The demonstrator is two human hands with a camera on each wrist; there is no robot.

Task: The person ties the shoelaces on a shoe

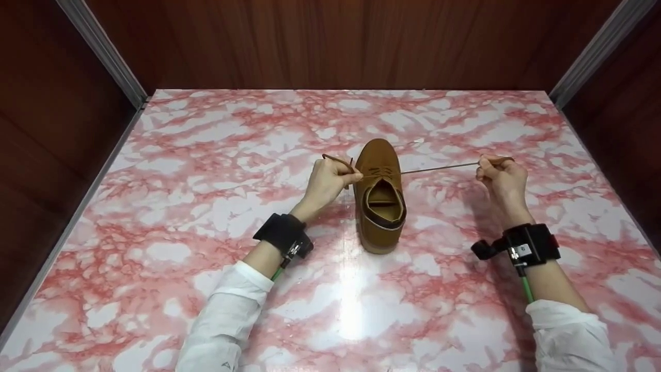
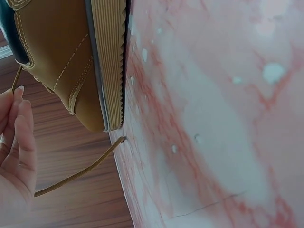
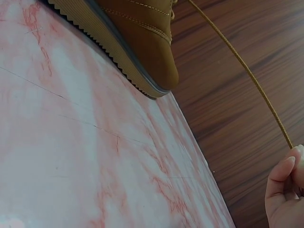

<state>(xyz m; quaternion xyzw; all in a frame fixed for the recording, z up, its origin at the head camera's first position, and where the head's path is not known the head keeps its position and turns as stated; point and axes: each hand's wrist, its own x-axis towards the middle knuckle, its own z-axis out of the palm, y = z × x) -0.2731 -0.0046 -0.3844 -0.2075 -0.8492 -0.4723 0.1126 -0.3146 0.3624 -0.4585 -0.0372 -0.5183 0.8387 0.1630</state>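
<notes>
A tan lace-up shoe (image 1: pixel 379 240) stands upright on its sole in the middle of the table, toe pointing away from me. Close by its left side, my left hand (image 1: pixel 330 178) pinches one end of the brown shoelace (image 2: pixel 76 175) near the eyelets, and a loose length of it hangs past the fingers. Well out to the right, my right hand (image 1: pixel 503 181) pinches the other shoelace end (image 3: pixel 247 71) between thumb and fingertips. That side runs taut from the shoe to the right hand. In the left wrist view the shoe's side and ridged sole (image 2: pixel 109 57) show large.
The table (image 1: pixel 206 134) has a red and white marbled top. Dark wood panels (image 1: pixel 330 41) wall it at the back and both sides, with grey metal strips (image 1: pixel 103 46) at the corners. Black camera bands (image 1: pixel 281 232) sit on both wrists.
</notes>
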